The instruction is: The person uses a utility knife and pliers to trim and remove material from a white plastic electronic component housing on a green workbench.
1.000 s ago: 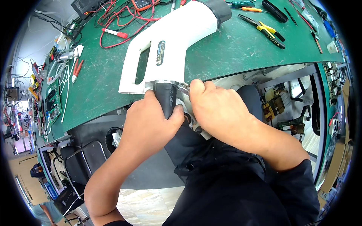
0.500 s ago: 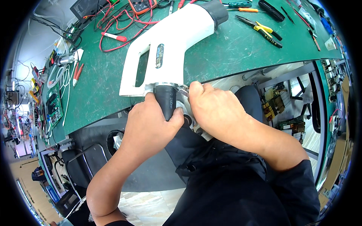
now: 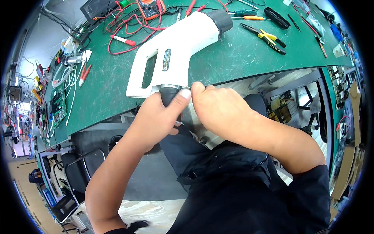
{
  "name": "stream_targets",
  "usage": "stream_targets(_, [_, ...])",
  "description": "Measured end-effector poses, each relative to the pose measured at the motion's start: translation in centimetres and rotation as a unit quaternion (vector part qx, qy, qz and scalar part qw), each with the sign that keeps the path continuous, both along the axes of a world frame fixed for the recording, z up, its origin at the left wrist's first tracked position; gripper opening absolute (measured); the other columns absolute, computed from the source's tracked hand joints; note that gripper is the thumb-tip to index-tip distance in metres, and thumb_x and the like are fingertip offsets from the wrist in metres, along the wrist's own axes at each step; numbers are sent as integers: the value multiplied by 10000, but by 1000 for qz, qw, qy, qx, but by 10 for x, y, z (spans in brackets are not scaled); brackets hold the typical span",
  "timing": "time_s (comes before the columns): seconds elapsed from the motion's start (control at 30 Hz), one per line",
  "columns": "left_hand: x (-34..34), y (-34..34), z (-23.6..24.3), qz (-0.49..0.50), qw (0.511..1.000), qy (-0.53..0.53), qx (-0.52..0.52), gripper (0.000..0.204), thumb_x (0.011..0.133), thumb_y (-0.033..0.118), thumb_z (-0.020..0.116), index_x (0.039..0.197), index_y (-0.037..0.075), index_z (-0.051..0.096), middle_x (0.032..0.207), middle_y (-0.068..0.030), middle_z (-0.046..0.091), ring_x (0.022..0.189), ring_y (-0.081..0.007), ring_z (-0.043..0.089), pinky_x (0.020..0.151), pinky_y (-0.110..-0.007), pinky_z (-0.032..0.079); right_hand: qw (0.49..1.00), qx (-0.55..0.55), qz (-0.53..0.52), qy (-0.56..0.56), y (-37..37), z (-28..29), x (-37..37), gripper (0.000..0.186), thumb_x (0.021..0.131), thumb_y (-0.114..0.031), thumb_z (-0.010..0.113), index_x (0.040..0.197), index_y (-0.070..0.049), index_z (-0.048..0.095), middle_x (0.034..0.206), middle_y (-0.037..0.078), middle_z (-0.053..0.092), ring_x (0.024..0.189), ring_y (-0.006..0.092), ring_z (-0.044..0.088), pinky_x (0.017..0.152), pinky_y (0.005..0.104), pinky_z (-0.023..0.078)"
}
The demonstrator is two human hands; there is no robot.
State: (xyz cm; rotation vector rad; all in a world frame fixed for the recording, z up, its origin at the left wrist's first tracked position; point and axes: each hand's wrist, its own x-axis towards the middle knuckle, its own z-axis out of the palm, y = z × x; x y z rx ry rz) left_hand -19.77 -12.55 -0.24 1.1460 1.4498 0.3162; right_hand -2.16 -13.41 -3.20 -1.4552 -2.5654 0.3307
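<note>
A white gun-shaped housing (image 3: 177, 48) with a loop handle and a black nozzle end (image 3: 220, 21) lies on the green bench mat, its lower end over the edge nearest me. A black tube (image 3: 168, 93) comes out of that lower end, with a metal band (image 3: 171, 85) around the joint. My left hand (image 3: 154, 117) is wrapped round the tube, thumb pressed on its upper side just below the band. Beside the band, my right hand (image 3: 220, 107) is closed, fingertips at its right side. A sliver of metal shows there; the rest is hidden by the fingers.
Yellow-and-black pliers (image 3: 269, 38), an orange-handled screwdriver (image 3: 253, 18) and a black case-like item (image 3: 277, 17) lie to the right. An orange multimeter (image 3: 151, 7), red leads and a red-capped marker (image 3: 124, 40) lie at the back left. A circuit board (image 3: 58, 103) lies at far left.
My left hand has shifted up the tube, its thumb now close to the metal band. My right hand stays beside the joint, its metal piece now more covered. The view has shifted slightly.
</note>
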Motion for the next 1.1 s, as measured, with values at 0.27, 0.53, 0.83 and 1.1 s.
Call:
stream_targets(0.27, [2, -3, -9, 53, 997, -54, -18, 522, 925, 466, 666, 1141, -3, 588, 882, -82, 599, 743, -167, 602, 664, -338, 572, 1000, -2, -21, 10, -3, -9, -2, 171, 869, -86, 580, 914, 51, 488, 762, 208, 663, 682, 314, 708, 582, 374, 583])
stream_targets(0.53, [2, -4, -18, 99, 992, -67, -25, 499, 888, 463, 722, 1003, -10, 618, 776, -65, 588, 652, -134, 574, 529, -273, 486, 1000, 22, -7, -7, -4, -11, -4, 138, 856, -66, 578, 891, 28, 483, 724, 173, 641, 615, 274, 698, 525, 329, 573])
stream_targets(0.83, [5, -6, -18, 106, 992, -61, -7, 493, 882, 476, 723, 917, -8, 638, 719, -61, 581, 562, -124, 563, 464, -250, 444, 996, 67, 7, -52, -3, -14, -3, 128, 855, -83, 591, 869, -2, 493, 695, 104, 614, 572, 183, 680, 462, 273, 546])
stream_targets(1.1, [4, -6, -19, 95, 994, -56, -7, 486, 884, 480, 714, 914, 1, 638, 718, -53, 583, 559, -117, 560, 455, -244, 441, 996, 78, -8, -46, -6, -17, -5, 125, 854, -101, 586, 841, -14, 497, 681, 93, 610, 560, 172, 676, 447, 270, 539])
